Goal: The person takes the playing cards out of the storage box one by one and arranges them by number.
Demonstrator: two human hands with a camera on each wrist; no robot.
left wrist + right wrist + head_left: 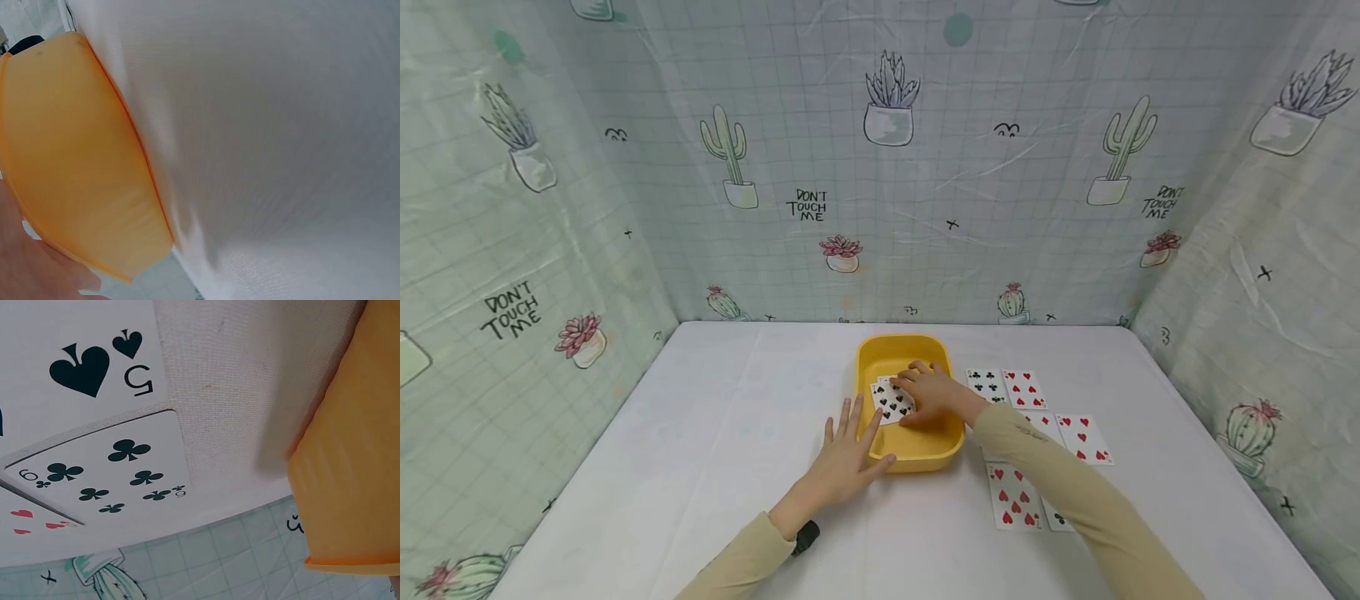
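A yellow plastic bin (925,463) stands on the white table. Inside it lie overlapping playing cards, a spade card (892,407) on top. My right hand (934,395) reaches over the bin's right side, its fingers spread above the cards and its thumb by the top card's lower right edge. At the bin's near left side, my left hand (842,462) lies with spread, nearly straight fingers over the rim. In the left wrist view, part of that hand (31,256) shows beside the bin's outer wall (81,150).
Right of the bin, several face-up cards lie on the table, including a seven of hearts (1013,497), a five of hearts (1084,439) and a six of clubs (112,465). The right forearm covers some. A five of spades (81,362) shows in the right wrist view. A patterned curtain (887,208) surrounds the table.
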